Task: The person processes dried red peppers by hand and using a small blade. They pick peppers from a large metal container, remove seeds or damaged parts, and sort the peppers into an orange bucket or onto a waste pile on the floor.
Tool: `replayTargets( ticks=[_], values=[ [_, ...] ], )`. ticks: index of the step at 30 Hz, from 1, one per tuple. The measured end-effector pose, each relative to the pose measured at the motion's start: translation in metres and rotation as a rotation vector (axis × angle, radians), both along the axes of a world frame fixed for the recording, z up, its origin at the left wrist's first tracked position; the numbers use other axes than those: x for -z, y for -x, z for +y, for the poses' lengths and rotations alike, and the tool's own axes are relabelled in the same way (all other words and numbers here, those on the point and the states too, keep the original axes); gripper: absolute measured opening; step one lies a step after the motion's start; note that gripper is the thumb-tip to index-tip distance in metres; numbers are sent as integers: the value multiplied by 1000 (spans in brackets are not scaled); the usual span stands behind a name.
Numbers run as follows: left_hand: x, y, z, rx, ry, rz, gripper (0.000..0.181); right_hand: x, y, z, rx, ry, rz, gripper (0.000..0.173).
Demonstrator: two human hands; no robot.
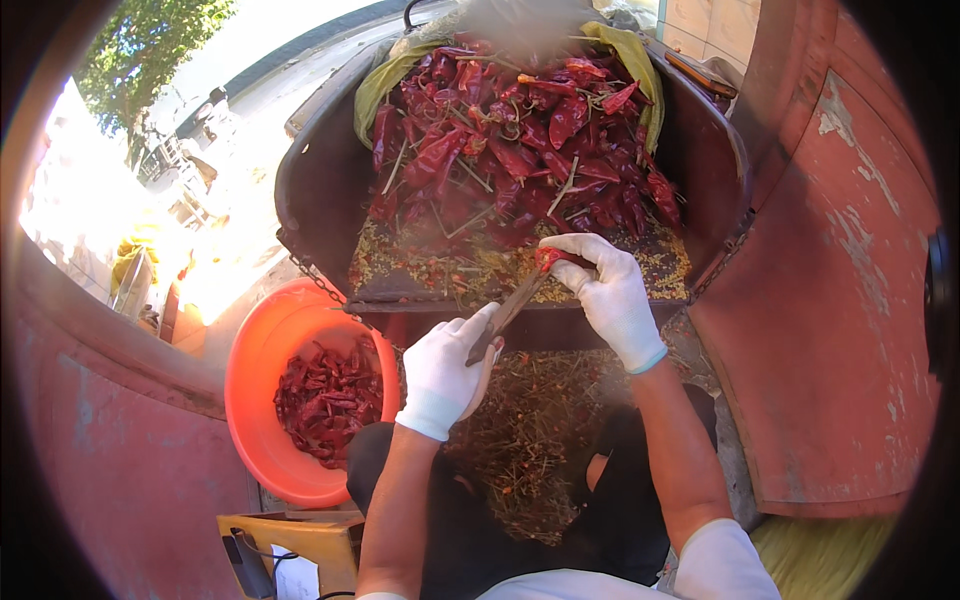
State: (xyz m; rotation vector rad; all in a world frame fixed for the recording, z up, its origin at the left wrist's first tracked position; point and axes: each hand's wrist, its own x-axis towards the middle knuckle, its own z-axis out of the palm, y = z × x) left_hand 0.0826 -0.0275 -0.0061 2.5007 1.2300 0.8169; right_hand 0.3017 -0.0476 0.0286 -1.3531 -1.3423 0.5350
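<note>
My left hand (448,364), in a white glove, is closed around the lower end of a narrow tool (517,302), possibly scissors or a blade. My gloved right hand (606,289) pinches a dried red chili pepper (551,257) at the tool's upper tip. Both hands are over the front edge of a dark metal tray (442,306) strewn with seeds and stem bits. Behind them a large heap of red chilies (517,142) spills from a yellow-green sack (369,97). Lower left, an orange plastic basin (251,420) holds more red chilies (330,401).
Chains (724,262) hang at both sides of the tray. Stems and debris (525,450) cover the ground between my knees. A wooden box (337,551) with a cable stands below the basin. Worn red panels (832,322) flank both sides. A phone-like object (701,73) lies upper right.
</note>
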Motion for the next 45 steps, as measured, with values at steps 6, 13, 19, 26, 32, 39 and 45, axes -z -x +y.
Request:
replayTargets(
  ticks=[6,13,19,26,32,39,45],
  values=[
    [2,5,0,64,25,28,40,9,-11,-3,22,-146,-290,26],
    [4,14,5,157,249,-22,39,14,-10,-2,4,-186,-449,27],
    [10,18,6,220,525,-174,39,22,-4,0,-32,-192,-456,28],
    [5,17,2,233,780,-391,34,18,10,-3,1,-64,-193,27],
    [-7,4,-9,215,1001,-571,39,25,19,-3,-185,-8,542,24],
    [-3,-3,-14,339,1200,-759,48,33,25,-2,-280,25,1114,24],
    [-1,-2,-10,316,1159,-710,45,13,23,-10,73,-122,260,21]
  ],
)
